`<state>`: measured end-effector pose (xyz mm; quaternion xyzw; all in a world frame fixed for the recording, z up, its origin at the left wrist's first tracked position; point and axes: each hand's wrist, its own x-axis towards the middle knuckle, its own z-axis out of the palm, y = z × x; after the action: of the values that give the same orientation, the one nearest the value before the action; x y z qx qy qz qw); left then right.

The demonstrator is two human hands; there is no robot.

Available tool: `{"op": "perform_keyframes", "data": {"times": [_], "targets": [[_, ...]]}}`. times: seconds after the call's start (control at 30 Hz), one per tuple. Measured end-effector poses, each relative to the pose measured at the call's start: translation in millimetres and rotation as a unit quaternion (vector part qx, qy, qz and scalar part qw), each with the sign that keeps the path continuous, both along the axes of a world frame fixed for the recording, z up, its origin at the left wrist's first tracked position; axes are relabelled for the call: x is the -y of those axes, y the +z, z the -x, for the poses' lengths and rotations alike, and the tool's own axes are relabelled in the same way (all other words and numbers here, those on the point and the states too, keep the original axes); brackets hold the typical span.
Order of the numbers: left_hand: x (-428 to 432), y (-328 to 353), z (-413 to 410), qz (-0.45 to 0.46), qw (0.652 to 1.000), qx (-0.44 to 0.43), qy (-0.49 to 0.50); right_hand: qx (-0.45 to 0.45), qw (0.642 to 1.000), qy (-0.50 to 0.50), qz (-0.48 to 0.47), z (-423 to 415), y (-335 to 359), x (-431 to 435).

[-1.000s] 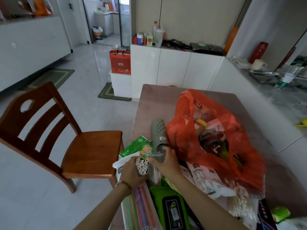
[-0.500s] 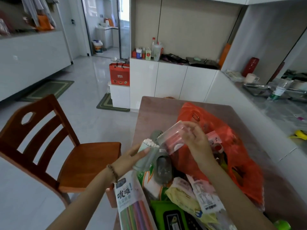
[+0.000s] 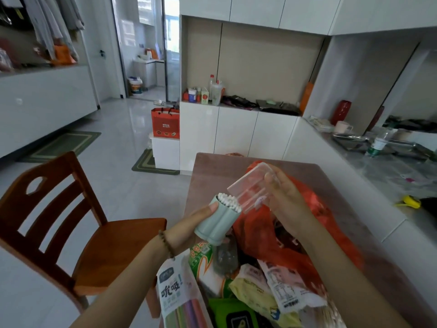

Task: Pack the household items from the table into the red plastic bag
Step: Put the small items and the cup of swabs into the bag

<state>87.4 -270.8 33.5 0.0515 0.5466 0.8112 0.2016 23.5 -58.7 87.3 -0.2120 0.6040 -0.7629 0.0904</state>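
Tabletop (image 3: 212, 169), brownish: red plastic bag (image 3: 257, 235) at centre; straw packet (image 3: 176, 294), green carton (image 3: 201, 256), yellow packet (image 3: 250, 287) heaped along near edge.

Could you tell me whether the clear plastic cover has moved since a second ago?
Yes. The clear plastic cover, in the right hand, has risen from low beside the red plastic bag to level with its top.

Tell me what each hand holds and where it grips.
Left hand grips the swab holder round its side, thumb near the rim. Right hand holds the clear lid by its closed far end.
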Motion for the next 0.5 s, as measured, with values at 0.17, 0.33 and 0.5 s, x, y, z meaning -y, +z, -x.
{"op": "perform_keyframes", "data": {"times": [0.17, 0.33, 0.5], "targets": [[-8, 3, -1, 0.017, 1.000, -0.009, -0.007, 0.002, 1.000, 0.019, -0.004, -10, 5, -1], [-9, 7, -5, 0.051, 0.998, -0.028, -0.019, -0.024, 0.998, 0.017, -0.046, -20, 9, -3], [-14, 11, -7, 0.090, 0.995, -0.039, -0.011, -0.043, 0.996, 0.015, -0.083, -29, 13, -3]]}}
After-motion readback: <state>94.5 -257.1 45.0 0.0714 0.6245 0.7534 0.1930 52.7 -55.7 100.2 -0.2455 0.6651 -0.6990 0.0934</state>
